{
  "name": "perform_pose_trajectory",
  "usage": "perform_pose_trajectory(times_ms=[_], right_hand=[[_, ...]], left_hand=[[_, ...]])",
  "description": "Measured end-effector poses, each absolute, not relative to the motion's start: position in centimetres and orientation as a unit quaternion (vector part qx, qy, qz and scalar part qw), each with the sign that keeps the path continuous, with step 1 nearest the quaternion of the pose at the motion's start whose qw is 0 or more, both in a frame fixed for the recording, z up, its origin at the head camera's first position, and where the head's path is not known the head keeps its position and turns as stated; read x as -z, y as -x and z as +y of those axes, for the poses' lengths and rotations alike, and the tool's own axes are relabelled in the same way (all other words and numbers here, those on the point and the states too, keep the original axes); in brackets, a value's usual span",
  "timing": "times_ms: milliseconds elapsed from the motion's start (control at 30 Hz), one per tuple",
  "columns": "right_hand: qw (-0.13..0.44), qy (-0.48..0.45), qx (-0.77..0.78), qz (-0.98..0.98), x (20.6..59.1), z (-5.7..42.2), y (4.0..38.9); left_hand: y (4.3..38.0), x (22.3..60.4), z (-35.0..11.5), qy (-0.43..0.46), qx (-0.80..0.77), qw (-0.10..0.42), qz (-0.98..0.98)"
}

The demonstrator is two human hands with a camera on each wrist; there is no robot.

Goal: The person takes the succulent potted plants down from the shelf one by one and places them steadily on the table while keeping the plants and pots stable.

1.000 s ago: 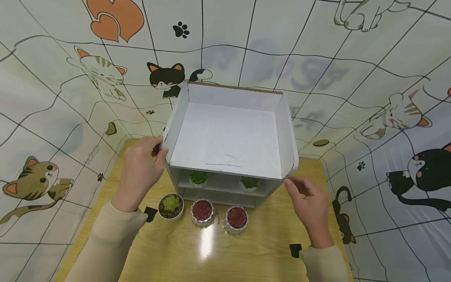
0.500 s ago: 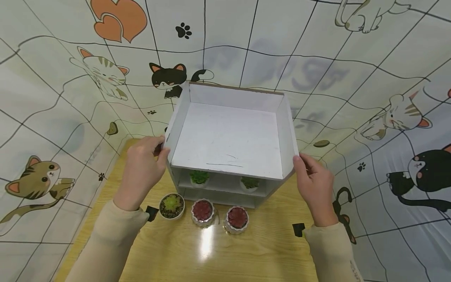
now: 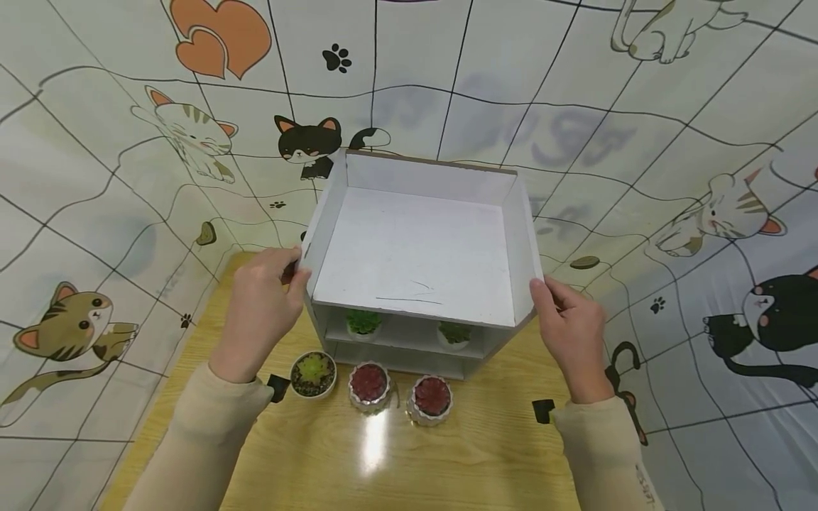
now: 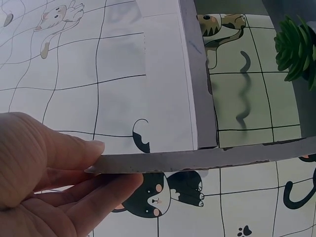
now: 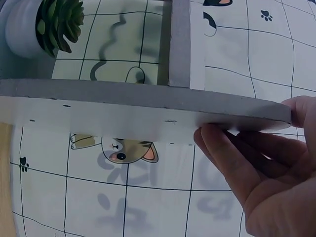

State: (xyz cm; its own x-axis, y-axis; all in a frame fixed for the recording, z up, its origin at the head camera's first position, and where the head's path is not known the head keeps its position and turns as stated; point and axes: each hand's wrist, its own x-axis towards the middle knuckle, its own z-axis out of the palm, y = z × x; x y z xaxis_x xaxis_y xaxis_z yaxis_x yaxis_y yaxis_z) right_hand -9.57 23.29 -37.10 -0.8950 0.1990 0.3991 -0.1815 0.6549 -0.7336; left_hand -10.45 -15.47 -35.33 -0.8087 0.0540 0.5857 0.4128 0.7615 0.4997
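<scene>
A small white shelf stands on the wooden table, its top tier bare. My left hand pinches the edge of its left side panel; in the left wrist view, thumb and fingers lie on either side of that panel. On the opposite side my right hand grips the right panel, thumb on one face and fingers on the other. Beneath the top tier sit two potted plants, a bright green one at left and a darker one at right.
In front of the shelf stand a white pot with a yellow-green succulent and two pots with dark red plants. Black tape squares mark the table. A cat-print cloth hangs behind and at the sides.
My right hand has moved up along the shelf's right side and taken hold of its panel. The left hand keeps its grip. The whole view has shifted slightly.
</scene>
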Motion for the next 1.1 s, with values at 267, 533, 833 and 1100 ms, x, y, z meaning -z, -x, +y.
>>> perform_pose_trajectory(times_ms=[267, 533, 833, 1100], right_hand=[[0.182, 0.03, -0.455, -0.871, 36.3, 23.6, 9.7], [0.152, 0.059, -0.486, -0.859, 36.2, 23.5, 9.6], [0.13, 0.074, -0.507, -0.849, 36.4, 23.4, 9.8], [0.138, 0.074, -0.496, -0.854, 36.3, 23.5, 9.6]], left_hand=[[10.5, 35.3, -15.3, 0.131, 0.328, 0.283, -0.892], [10.1, 35.7, -15.1, 0.115, 0.334, 0.285, -0.891], [9.4, 37.6, -15.1, 0.116, 0.334, 0.315, -0.881], [7.6, 40.7, -15.4, 0.12, 0.332, 0.302, -0.886]])
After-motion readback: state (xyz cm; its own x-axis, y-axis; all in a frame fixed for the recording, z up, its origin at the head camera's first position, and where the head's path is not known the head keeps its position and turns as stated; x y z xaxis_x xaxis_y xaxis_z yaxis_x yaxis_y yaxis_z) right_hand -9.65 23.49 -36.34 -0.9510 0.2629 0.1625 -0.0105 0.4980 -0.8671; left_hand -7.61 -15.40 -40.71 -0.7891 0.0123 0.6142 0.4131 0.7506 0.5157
